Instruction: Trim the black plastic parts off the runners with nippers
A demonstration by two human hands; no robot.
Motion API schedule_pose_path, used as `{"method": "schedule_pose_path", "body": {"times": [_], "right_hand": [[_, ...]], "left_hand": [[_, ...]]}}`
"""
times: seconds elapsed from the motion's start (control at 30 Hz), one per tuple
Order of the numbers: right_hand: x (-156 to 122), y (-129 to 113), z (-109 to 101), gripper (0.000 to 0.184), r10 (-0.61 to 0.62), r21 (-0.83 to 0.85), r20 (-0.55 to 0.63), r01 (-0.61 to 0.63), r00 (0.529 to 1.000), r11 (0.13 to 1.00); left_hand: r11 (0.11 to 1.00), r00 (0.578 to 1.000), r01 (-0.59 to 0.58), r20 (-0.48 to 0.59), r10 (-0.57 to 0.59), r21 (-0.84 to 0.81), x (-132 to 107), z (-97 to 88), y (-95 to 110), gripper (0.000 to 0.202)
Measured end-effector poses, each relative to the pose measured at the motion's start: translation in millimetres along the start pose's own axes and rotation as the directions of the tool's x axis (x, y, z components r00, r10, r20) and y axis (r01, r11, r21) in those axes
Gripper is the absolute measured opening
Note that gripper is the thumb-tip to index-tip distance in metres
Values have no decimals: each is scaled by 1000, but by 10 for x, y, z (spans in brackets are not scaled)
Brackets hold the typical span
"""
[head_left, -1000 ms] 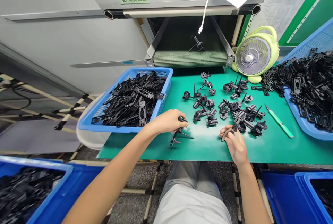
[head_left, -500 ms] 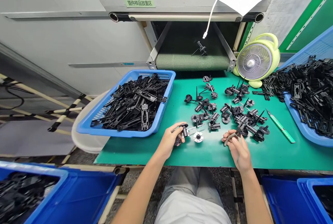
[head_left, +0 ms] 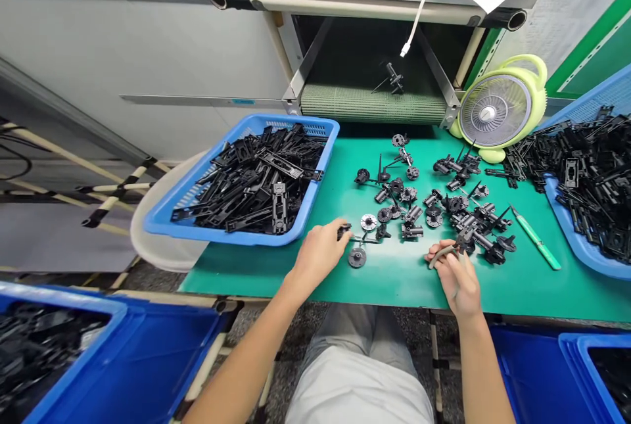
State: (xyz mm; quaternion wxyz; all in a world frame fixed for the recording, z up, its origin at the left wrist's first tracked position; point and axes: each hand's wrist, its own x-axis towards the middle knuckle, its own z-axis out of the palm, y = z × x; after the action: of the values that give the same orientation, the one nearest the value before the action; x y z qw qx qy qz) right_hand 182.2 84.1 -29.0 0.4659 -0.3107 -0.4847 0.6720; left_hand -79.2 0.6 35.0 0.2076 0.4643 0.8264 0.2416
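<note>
Left basket [head_left: 227, 236]: at 10 o'clock from the centre of the glossy green mat [head_left: 394, 282], 12 being away from the person; perforated blue plastic, heaped with flat, slotted black strips [head_left: 280, 207]. One overhangs the rim; a knock might drop it.
Left hand [head_left: 318, 250]: at 9 o'clock, thumb and fingertips pinching the part's dark end.
Part [head_left: 357, 257]: just right of those fingers; round discs on thin rods, which could snap if levered.
Conveyor [head_left: 369, 103]: at 12, ridged green belt bearing one spiky piece [head_left: 394, 79].
Loose parts [head_left: 413, 215]: around centre, hard black tubes, discs and spikes; crowded, so they may tangle.
Right hand [head_left: 461, 279]: at 4 o'clock, fingers curled round pliers [head_left: 442, 256] with curved grey handles; their head could snag neighbouring parts.
Fan [head_left: 500, 108]: at 1 o'clock, rounded lime plastic.
Knife [head_left: 535, 236]: at 3 o'clock, slim, green-handled; a careless reach could mean a cut.
Right basket [head_left: 604, 266]: at 3 o'clock, blue, overfull; more might slide off.
</note>
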Motion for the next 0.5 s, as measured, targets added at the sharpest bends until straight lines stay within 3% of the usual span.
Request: {"method": "schedule_pose_path", "body": {"times": [0.07,0.13,0.17,0.23,0.3,0.33,0.4,0.5], "right_hand": [[16,19,-19,25,-13,-36,5,13,1000,999],[-4,16,-12,27,-18,-70,-3,17,1000,997],[-38,-4,8,27,-19,-104,-12,18,1000,994],[-156,-93,93,26,-55,-281,21,59,998,958],[-318,-239,230,28,-137,-528,171,208,976,823],[-401,-323,310,32,-177,-620,275,315,945,718],[-535,-479,465,39,-239,-688,436,492,868,534],[-624,-627,608,45,-285,-735,506,579,814,353]], "left_hand": [[993,984,15,-176,-35,-114,-126,-11,7,32],[907,968,25,-218,-127,-419,-307,16,37,34],[795,970,39,-168,-175,-605,-408,43,66,35],[480,978,91,-12,-208,-873,-602,111,154,39],[211,981,143,110,-162,-967,-751,178,264,41],[127,981,166,150,-123,-978,-802,206,318,40],[33,978,207,206,-32,-978,-859,250,410,37],[-27,969,243,241,57,-970,-883,302,491,33]]}}
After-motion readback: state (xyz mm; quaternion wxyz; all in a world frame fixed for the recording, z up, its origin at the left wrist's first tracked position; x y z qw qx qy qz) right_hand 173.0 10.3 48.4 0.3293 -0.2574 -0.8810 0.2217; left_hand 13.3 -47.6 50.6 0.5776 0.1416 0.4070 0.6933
